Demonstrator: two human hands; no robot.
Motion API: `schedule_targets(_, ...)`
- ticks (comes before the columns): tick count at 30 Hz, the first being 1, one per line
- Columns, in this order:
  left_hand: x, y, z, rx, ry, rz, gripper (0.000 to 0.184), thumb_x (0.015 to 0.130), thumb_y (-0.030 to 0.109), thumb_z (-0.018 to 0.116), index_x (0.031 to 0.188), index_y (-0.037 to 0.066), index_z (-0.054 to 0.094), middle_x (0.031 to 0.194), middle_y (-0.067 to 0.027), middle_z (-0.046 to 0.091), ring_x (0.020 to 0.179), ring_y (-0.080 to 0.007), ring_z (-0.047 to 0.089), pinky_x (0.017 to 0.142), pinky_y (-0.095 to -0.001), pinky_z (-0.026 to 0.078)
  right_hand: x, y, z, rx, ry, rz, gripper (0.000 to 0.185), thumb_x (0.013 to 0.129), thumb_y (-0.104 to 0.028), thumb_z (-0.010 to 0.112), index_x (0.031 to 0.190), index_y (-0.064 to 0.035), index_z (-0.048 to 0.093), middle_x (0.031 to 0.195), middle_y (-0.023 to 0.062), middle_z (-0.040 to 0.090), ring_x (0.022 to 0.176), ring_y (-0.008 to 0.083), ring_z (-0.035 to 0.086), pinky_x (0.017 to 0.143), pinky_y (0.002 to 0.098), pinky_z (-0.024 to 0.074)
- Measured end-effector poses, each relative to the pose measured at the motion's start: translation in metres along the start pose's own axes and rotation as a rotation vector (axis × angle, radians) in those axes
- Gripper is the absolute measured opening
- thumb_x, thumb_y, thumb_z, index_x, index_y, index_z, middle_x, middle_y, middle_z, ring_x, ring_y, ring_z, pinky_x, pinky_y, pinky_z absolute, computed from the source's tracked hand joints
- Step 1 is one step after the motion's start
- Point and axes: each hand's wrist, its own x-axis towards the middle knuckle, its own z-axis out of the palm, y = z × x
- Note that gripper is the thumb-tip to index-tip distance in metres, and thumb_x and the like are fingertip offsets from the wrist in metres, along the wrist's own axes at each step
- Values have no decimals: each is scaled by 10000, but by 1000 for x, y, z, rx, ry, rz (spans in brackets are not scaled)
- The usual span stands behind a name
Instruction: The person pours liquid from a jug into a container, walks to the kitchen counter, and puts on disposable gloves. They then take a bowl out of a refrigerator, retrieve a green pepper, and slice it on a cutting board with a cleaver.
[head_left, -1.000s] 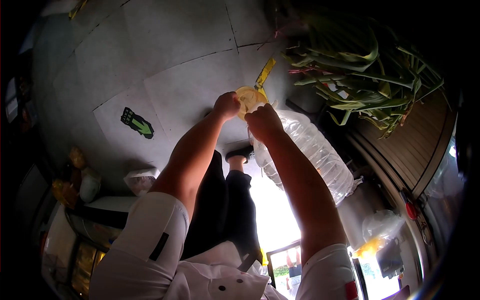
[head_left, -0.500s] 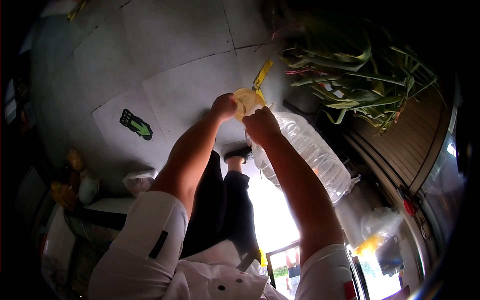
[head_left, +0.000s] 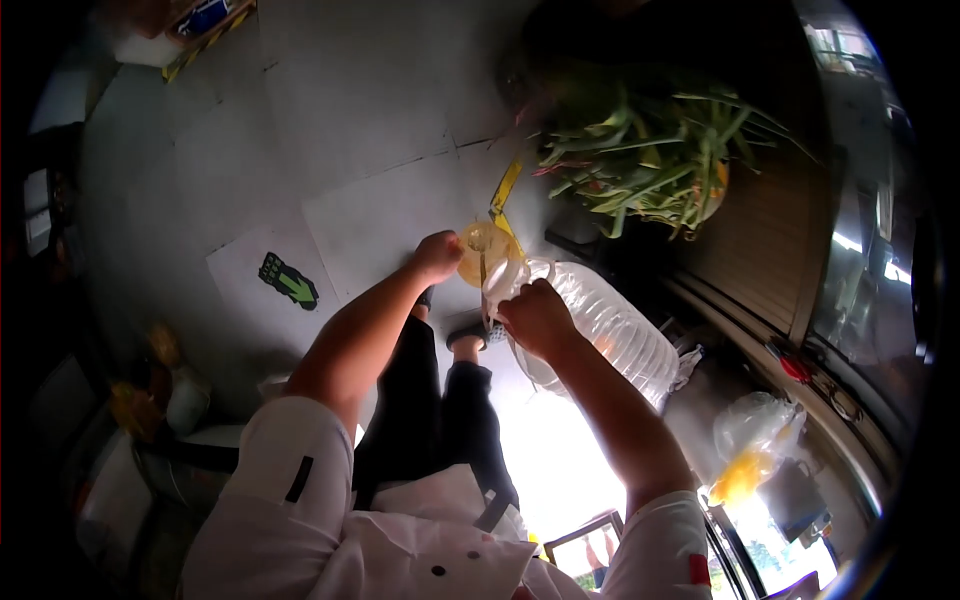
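Note:
My left hand [head_left: 437, 256] is closed on the left edge of a round yellowish container [head_left: 483, 243] in the middle of the view. Close by, my right hand [head_left: 537, 316] is pinched at the pale rim of a clear plastic piece, just below and right of the container. A thin handle-like shape stands in the container; its full form is too small to tell. A large clear ribbed plastic container [head_left: 618, 325] lies behind and to the right of my right hand.
Long green leaves [head_left: 650, 165] lie at the upper right near a brown slatted surface [head_left: 750, 260]. Grey floor has a green arrow sticker [head_left: 289, 281] and yellow tape [head_left: 506, 190]. Clear plastic bags [head_left: 757, 433] are at the lower right. Red-handled scissors [head_left: 795, 368] lie at the right.
The view has shifted, so the leaves and container sit differently in it. My right hand has moved down and away from the round container, and a pale rim now shows between them.

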Motion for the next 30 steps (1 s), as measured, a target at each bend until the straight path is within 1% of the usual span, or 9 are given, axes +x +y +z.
schedule_targets(4, -49, 34, -2, -156, -60, -2, 156, 928, 188, 631, 842, 60, 606, 734, -84, 648, 649, -173, 620, 604, -346, 517, -76, -12, -29, 36, 42, 43, 131, 811, -234, 693, 745, -124, 718, 713, 73, 673, 778, 249, 657, 793, 377, 496)
schedule_targets(10, -117, 63, 13, -556, -46, -70, 135, 914, 122, 652, 858, 27, 574, 784, -65, 597, 688, -152, 619, 633, -292, 587, -215, -11, -82, -80, 14, 63, 151, 825, -267, 679, 755, -136, 707, 771, 45, 693, 833, 247, 648, 841, 382, 489)
schedule_targets(13, -165, 99, -1, -447, -17, -175, 103, 928, 104, 631, 889, 32, 569, 851, -62, 594, 746, -150, 621, 637, -295, 598, -297, 15, -104, -150, 42, 33, 94, 778, -238, 683, 741, -157, 710, 738, 11, 690, 792, 212, 658, 828, 381, 487)
schedule_targets(18, -190, 48, -3, -755, -40, -104, 82, 939, 97, 620, 941, 40, 561, 915, -55, 591, 807, -156, 627, 708, -329, 607, -420, 58, -137, -197, -100, 222, 205, 859, -322, 689, 828, -125, 731, 821, 84, 705, 829, 273, 672, 806, 433, 517)
schedule_targets(20, -208, 51, -7, -794, -2, -87, 84, 943, 99, 618, 972, 45, 561, 932, -54, 592, 825, -158, 629, 747, -341, 602, -456, 70, -145, -140, -40, 235, 295, 853, -404, 718, 869, -110, 740, 841, 105, 704, 831, 306, 665, 833, 453, 532)
schedule_targets(23, -249, 77, -26, -744, 101, -126, 143, 949, 102, 611, 1078, 57, 569, 972, -55, 594, 869, -161, 620, 813, -359, 580, -479, 76, -164, -144, 65, 293, 298, 828, -384, 744, 838, -87, 722, 855, 121, 701, 796, 325, 656, 795, 458, 536)
schedule_targets(26, -257, 41, -37, -731, 106, -96, 188, 950, 117, 615, 1123, 56, 572, 985, -52, 592, 872, -162, 616, 823, -356, 573, -473, 111, -133, -191, 206, 308, 301, 852, -380, 728, 863, -79, 737, 871, 127, 702, 826, 316, 662, 805, 455, 542)
schedule_targets(28, -276, 46, -47, -707, 181, -156, 160, 945, 125, 622, 1083, 60, 573, 962, -47, 592, 850, -159, 611, 812, -342, 571, -461, 126, -117, -240, 298, 322, 357, 921, -440, 644, 926, -93, 725, 906, 132, 699, 905, 307, 659, 820, 453, 538)
schedule_targets(30, -294, 52, -56, -696, 227, -175, 126, 939, 128, 628, 1033, 68, 570, 931, -41, 590, 829, -154, 604, 794, -330, 568, -446, 126, -117, -219, 238, 399, 350, 936, -432, 622, 975, -98, 721, 920, 123, 696, 959, 308, 644, 875, 432, 496)
